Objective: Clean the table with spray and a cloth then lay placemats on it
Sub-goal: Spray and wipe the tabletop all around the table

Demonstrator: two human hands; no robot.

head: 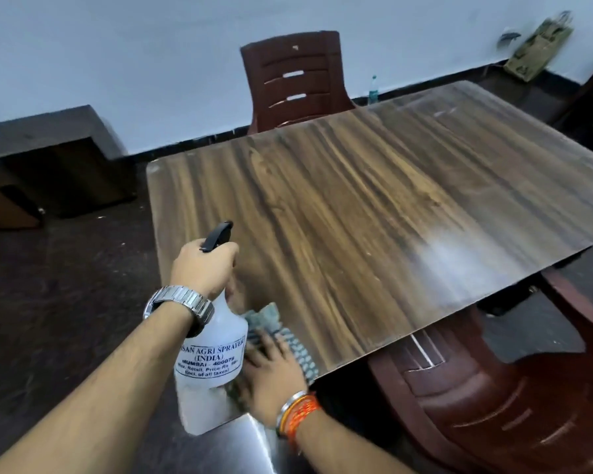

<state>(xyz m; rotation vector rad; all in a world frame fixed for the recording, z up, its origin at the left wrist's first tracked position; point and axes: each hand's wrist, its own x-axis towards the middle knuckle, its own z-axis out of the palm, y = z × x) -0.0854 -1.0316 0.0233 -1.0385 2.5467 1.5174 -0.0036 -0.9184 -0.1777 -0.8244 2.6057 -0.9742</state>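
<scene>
Spraying stage: left hand (204,265) grips the spray bottle (211,364) — right hand (274,374), fingers spread, flattens the cloth (278,328) on the table (374,206), wiping likely next.

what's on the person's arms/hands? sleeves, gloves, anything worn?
No gloves, and no sleeves in view: both forearms are bare. Left wrist has a silver metal-link watch. Right wrist has a thin silver bangle beside a band of orange-red threads. No rings that I can make out.

Left hand (204,265) raised, fist closed around a grip, wrist bent, forearm extended. Right hand (271,378) lower, flat, palm down, fingers (269,343) spread forward.
</scene>
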